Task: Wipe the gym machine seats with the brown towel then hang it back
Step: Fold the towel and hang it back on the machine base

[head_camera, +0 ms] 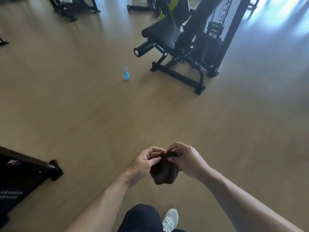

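Observation:
The brown towel [164, 173] hangs bunched between both hands, low in the middle of the head view. My left hand [142, 163] pinches its top edge from the left. My right hand [187, 159] pinches the same edge from the right, and the two hands nearly touch. A black gym machine with a padded seat [163, 33] and a foam roller [143, 48] stands on the floor ahead at the upper right, well away from my hands.
A blue spray bottle [126, 74] stands on the tan floor left of the machine. Another black machine's frame [25, 171] fills the lower left corner. More equipment bases [73, 9] sit at the top. My leg and white shoe [170, 219] show at the bottom.

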The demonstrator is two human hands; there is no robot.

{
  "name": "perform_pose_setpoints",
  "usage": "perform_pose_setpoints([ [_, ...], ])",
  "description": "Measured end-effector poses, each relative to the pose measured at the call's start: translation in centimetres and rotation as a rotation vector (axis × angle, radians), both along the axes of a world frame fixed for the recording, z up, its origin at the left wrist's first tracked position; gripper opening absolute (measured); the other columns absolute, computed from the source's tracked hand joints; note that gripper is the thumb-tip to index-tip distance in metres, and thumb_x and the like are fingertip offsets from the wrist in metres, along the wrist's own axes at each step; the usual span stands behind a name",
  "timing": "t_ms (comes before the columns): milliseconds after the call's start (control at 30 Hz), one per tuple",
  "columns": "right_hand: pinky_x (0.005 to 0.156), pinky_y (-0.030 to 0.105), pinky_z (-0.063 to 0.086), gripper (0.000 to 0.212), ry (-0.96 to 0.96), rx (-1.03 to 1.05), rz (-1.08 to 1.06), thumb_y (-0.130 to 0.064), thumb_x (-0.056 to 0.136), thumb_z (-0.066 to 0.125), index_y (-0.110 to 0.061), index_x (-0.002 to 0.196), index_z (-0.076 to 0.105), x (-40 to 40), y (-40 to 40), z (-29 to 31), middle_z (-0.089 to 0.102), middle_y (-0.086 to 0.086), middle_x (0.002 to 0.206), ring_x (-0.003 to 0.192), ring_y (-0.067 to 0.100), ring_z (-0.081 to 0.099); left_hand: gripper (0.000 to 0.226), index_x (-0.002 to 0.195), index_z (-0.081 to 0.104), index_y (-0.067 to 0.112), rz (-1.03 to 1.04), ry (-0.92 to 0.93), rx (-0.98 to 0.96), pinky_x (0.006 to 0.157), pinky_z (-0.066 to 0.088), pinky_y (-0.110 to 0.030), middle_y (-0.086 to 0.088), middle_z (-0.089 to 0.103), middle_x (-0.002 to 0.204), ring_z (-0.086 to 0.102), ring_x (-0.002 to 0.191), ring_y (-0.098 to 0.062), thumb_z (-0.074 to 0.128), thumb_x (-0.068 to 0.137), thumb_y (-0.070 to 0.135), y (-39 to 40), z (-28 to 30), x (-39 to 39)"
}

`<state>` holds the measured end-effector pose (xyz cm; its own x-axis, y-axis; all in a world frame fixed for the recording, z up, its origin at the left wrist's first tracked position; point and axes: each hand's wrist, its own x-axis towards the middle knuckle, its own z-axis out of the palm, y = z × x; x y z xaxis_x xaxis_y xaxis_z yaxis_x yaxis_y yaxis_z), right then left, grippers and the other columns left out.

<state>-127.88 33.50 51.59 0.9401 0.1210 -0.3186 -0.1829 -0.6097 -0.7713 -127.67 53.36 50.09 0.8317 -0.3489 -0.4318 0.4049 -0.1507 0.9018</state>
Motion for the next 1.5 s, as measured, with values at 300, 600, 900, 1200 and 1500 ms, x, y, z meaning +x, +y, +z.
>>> perform_pose_setpoints([
  [300, 0.074, 0.016, 0.046, 0.040, 0.134, -0.102, 0.126, -0.020, 0.085, 0.072, -0.041, 0.118, 0.066, 16.0, -10.9, -1.8, 0.070, -0.016, 0.098, 0.091, 0.006, 0.064, 0.027, 0.120, 0.064, 0.008, 0.133, 0.098, -0.257, 0.074, 0.052, -0.018, -0.010, 0.073, 0.107, 0.066, 0.095, -0.016, 0.050, 0.098, 0.002, -9.6, -0.7, 15.4],
  [600, 0.058, 0.015, 0.041, 0.022, 0.083, -0.143, -0.137, -0.031, 0.073, 0.083, -0.035, 0.073, 0.062, 33.2, -18.3, -2.8, 0.065, -0.011, 0.079, 0.070, 0.003, 0.059, 0.023, 0.114, 0.066, 0.002, 0.104, 0.032, -0.088, 0.078, 0.051, -0.013, -0.011, 0.074, 0.109, 0.066, 0.097, -0.013, 0.050, 0.098, -0.003, -17.4, -3.5, 35.5],
  [900, 0.064, 0.022, 0.044, 0.024, -0.045, -0.114, -0.244, -0.034, 0.084, 0.074, -0.025, 0.082, 0.053, 47.8, -27.6, -2.2, 0.067, -0.009, 0.079, 0.073, 0.008, 0.059, 0.020, 0.105, 0.069, 0.007, -0.008, -0.067, 0.095, 0.071, 0.049, -0.009, -0.002, 0.075, 0.094, 0.066, 0.085, -0.006, 0.052, 0.099, 0.001, -27.9, -2.8, 52.7],
  [1200, 0.067, 0.043, 0.061, 0.005, -0.003, -0.108, -0.279, -0.041, 0.096, 0.056, -0.038, 0.098, 0.056, 62.4, -41.2, -2.9, 0.070, -0.009, 0.084, 0.075, 0.016, 0.068, 0.026, 0.095, 0.066, 0.039, -0.114, -0.213, 0.553, 0.073, 0.058, -0.035, 0.017, 0.072, 0.083, 0.067, 0.079, -0.002, 0.075, 0.072, 0.045, -42.0, -5.7, 64.1],
  [1500, 0.073, 0.042, 0.062, 0.023, 0.241, -0.033, -0.562, -0.039, 0.096, 0.058, -0.018, 0.093, 0.065, 76.4, -49.6, -3.1, 0.071, 0.006, 0.089, 0.077, 0.023, 0.071, 0.010, 0.091, 0.073, 0.022, 0.327, -0.291, 0.595, 0.077, 0.053, -0.029, 0.005, 0.068, 0.093, 0.065, 0.087, -0.017, 0.064, 0.089, 0.026, -54.6, -4.8, 76.3],
])
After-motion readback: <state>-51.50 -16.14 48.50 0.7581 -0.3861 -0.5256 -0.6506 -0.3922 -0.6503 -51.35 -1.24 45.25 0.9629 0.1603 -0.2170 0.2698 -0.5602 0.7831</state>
